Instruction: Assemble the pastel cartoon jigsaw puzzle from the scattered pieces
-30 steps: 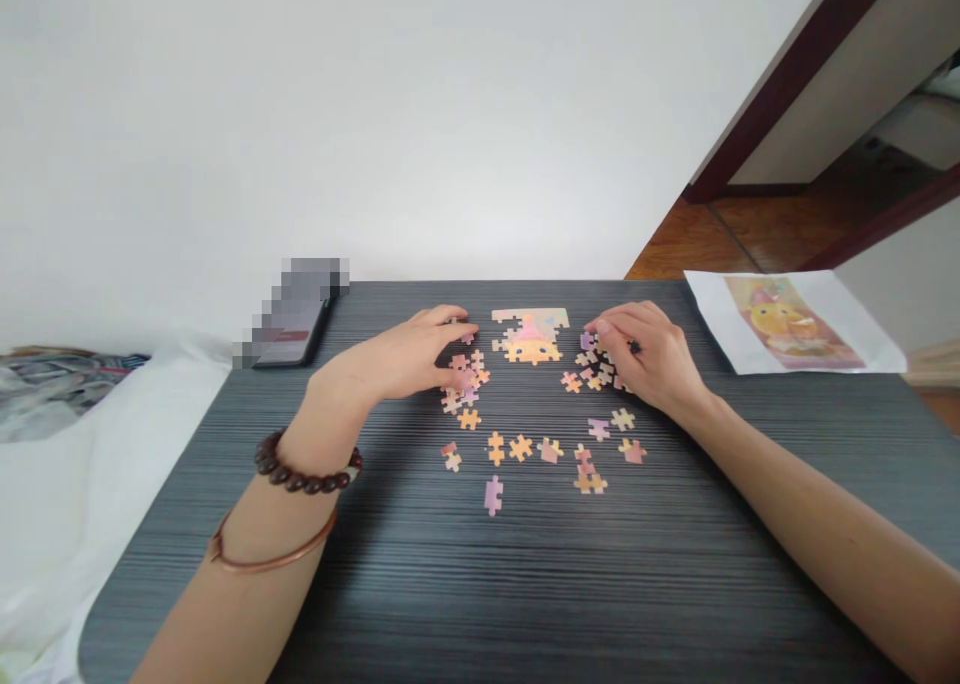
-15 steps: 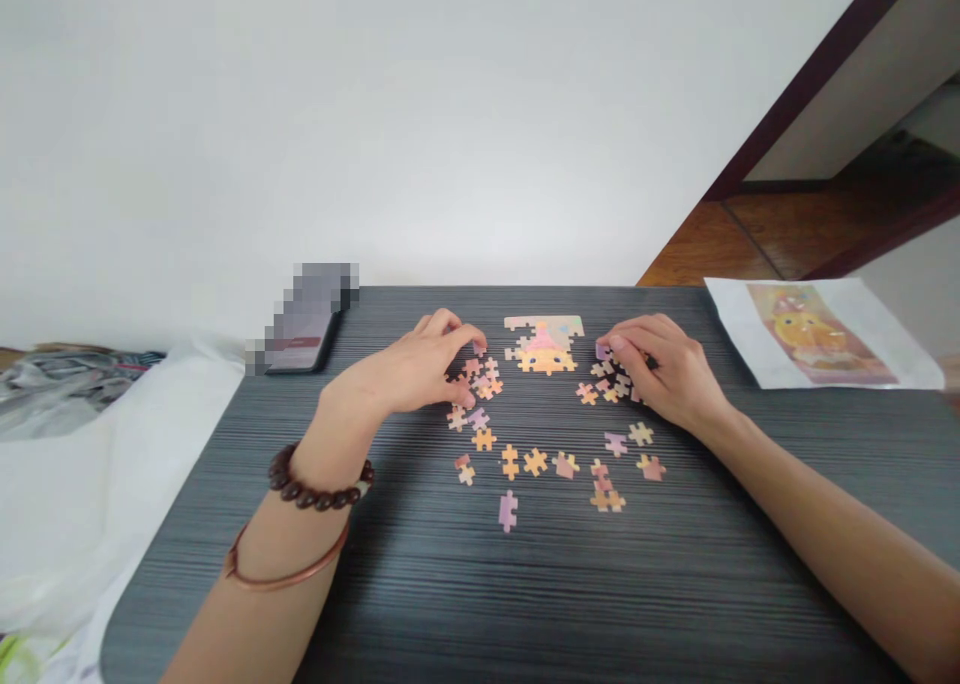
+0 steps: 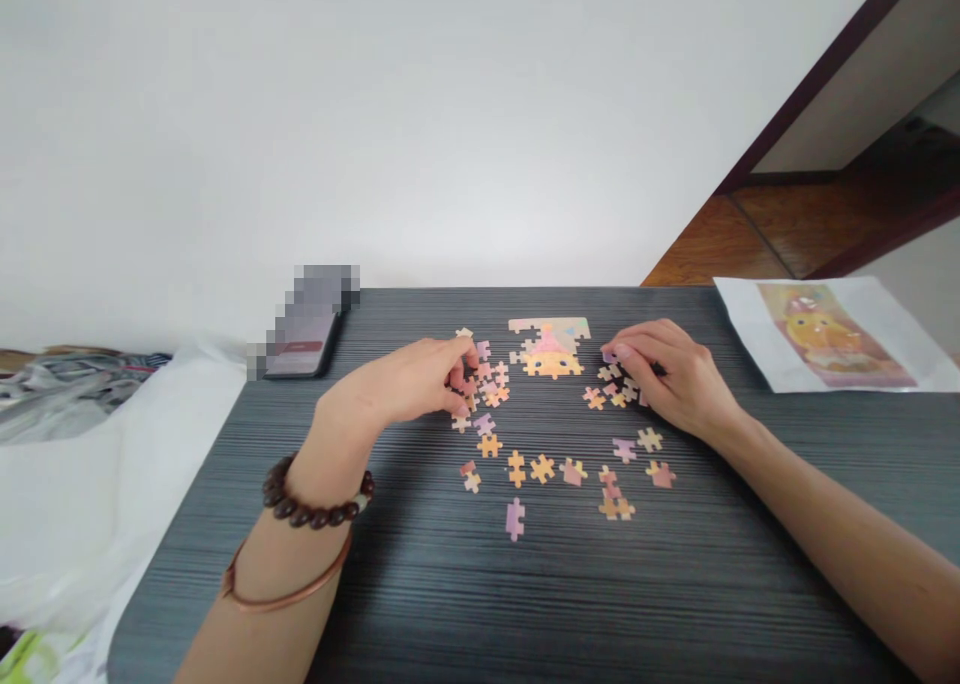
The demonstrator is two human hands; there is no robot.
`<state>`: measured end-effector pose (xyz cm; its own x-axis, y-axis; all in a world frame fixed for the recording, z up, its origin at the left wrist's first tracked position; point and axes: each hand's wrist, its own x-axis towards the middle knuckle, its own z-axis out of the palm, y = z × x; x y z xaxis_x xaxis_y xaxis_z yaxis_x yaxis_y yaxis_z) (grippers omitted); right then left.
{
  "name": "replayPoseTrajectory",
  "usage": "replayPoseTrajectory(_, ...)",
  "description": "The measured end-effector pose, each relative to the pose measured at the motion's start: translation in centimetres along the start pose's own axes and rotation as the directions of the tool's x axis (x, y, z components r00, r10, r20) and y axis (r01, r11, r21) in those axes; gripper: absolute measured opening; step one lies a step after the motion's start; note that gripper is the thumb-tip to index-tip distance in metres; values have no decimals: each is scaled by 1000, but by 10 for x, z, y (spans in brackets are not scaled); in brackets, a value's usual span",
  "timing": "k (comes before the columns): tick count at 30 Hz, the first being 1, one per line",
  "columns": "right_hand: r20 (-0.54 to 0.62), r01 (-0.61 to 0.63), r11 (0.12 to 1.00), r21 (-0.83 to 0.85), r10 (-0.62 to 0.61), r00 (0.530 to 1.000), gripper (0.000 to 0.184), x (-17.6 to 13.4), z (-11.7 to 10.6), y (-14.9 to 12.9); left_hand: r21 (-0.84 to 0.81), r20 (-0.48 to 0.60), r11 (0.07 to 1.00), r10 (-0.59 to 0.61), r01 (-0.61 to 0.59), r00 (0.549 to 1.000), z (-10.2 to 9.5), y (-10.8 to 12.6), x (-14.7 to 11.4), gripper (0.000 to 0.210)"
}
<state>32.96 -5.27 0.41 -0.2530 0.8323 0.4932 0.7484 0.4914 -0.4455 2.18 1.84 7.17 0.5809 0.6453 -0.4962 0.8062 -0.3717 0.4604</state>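
My left hand [image 3: 424,379] reaches over a loose pile of jigsaw pieces [image 3: 495,394], its bent fingers and thumb apart among them. I see nothing gripped in it. Across from it, my right hand [image 3: 671,374] is closed, thumb and fingertips on a purple jigsaw piece [image 3: 609,356]. Several more pieces [image 3: 616,398] lie under and beside that hand. Between the hands is a joined section of the puzzle [image 3: 553,349], with a yellow face with blue eyes and a ragged lower edge. Nearer me lie loose orange, pink and purple pieces [image 3: 542,468], two of them seemingly joined.
A printed reference picture [image 3: 817,334] on white paper lies at the right of the dark table [image 3: 465,604]. A phone [image 3: 304,339], partly blurred, rests at the back left corner. The white wall [image 3: 450,144] stands behind the table; white plastic sheeting [image 3: 127,484] is at the left.
My left hand has drawn its fingers in and shifted nearer along the pile's left side, uncovering pieces at the back. My right hand keeps its pose. The view has shifted slightly.
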Motion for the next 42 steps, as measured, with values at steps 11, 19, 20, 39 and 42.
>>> replayPoseTrajectory(11, 0, 2, 1000, 18, -2, 1000, 23, 0, 0, 0, -40, 31, 997, -71, 72, 997, -2, 1, -4, 19)
replayPoseTrajectory(19, 2, -12, 1000, 24, 12, 1000, 25, 0, 0, 0, 4, 108, 996, 83, -84, 991, -4, 6, -6, 7)
replayPoseTrajectory(20, -1, -14, 1000, 23, 14, 1000, 26, 0, 0, 0, -1, 101, 994, 109, -109, 989, -4, 6, -6, 7)
replayPoseTrajectory(39, 13, 13, 1000, 0, -13, 1000, 25, 0, 1, 3, 77, 0, 994, 78, -78, 997, 4, 11, 4, 5)
replayPoseTrajectory(42, 10, 22, 1000, 4, -22, 1000, 26, 1, 2, 3, 126, -13, 991, 55, -53, 998, 5, 11, 3, 5)
